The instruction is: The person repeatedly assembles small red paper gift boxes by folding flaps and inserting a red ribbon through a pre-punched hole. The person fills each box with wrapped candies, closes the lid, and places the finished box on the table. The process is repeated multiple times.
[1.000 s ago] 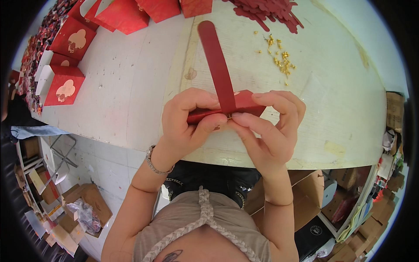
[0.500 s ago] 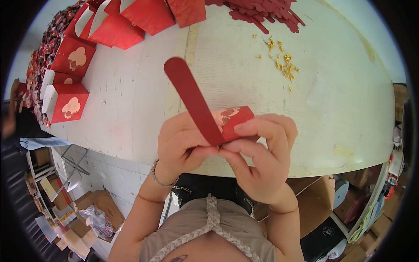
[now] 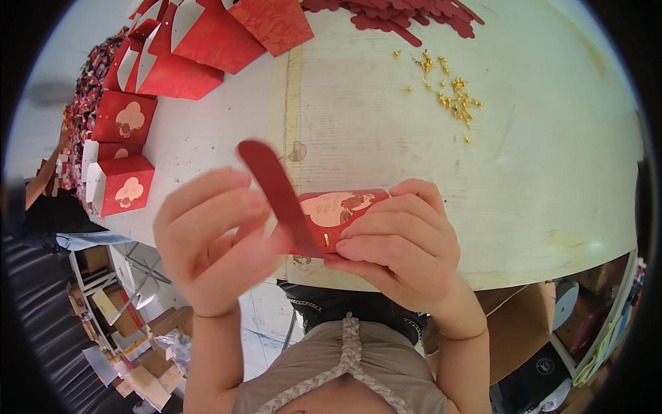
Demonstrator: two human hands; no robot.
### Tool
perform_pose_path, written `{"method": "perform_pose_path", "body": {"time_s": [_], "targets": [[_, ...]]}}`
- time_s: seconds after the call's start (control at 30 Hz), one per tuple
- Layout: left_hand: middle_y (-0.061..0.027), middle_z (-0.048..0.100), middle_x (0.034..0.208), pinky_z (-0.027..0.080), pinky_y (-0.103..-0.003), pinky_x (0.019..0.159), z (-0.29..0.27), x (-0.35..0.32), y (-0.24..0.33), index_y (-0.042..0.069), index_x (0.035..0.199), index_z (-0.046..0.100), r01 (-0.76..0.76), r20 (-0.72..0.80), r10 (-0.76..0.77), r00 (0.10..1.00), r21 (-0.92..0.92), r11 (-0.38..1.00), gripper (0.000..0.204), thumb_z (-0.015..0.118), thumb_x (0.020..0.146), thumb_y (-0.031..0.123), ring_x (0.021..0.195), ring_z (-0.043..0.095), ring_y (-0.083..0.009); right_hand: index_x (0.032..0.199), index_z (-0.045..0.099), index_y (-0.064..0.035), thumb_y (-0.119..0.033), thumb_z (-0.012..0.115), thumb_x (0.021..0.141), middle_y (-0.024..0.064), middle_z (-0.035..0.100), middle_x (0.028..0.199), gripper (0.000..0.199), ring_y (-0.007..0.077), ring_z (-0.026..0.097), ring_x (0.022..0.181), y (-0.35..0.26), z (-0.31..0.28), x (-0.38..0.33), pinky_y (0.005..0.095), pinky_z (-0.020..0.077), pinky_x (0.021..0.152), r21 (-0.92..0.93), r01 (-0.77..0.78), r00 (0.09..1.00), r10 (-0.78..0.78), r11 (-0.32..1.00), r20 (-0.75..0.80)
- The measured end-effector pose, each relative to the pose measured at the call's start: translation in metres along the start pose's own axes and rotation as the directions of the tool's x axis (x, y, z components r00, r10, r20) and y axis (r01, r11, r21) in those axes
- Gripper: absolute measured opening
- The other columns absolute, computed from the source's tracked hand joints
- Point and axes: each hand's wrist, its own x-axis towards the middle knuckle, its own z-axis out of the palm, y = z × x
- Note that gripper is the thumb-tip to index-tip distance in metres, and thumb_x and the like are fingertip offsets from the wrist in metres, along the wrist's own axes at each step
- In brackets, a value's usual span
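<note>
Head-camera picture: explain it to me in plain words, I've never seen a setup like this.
There is no machine here, only a person's two bare hands. All the pictures come from one fisheye camera worn on the head, looking down, which is why straight edges bend near the rim.

The right hand holds a small red paper box with a cream flower-shaped label. A gold prong shows on its face, and a dark-red strap sticks up from it. The left hand is blurred beside the strap; whether it touches is unclear.

On the pale table lie loose gold fasteners and a pile of dark-red straps. More red boxes stand at the left.
</note>
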Motion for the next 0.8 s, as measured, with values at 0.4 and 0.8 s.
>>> {"method": "perform_pose_path", "body": {"time_s": [0.4, 0.8], "targets": [[-0.0126, 0.066, 0.075, 0.049, -0.022, 0.060, 0.001, -0.002, 0.031, -0.003, 0.081, 0.063, 0.797, 0.340, -0.721, 0.604, -0.241, 0.554, 0.007, 0.059, 0.081, 0.002, 0.065, 0.063, -0.0170, 0.075, 0.061, -0.0091, -0.015, 0.073, 0.061, -0.0007, 0.061, 0.078, 0.019, 0.0141, 0.057, 0.069, 0.004, 0.002, -0.008, 0.0307, 0.0410, 0.069, 0.004, 0.049, 0.996, -0.049, 0.999, -0.072], [-0.0135, 0.067, 0.082, 0.049, -0.034, 0.080, -0.001, -0.014, 0.018, -0.003, 0.086, 0.065, 0.717, 0.446, -0.563, 0.696, -0.378, 0.587, 0.013, 0.060, 0.077, 0.005, 0.081, 0.065, -0.0239, 0.077, 0.063, -0.0113, -0.017, 0.078, 0.061, -0.0016, 0.062, 0.078, 0.024, 0.0154, 0.056, 0.068, 0.004, 0.002, -0.006, 0.0320, 0.0398, 0.071, 0.011, 0.010, 0.998, -0.009, 1.000, -0.058]]}}
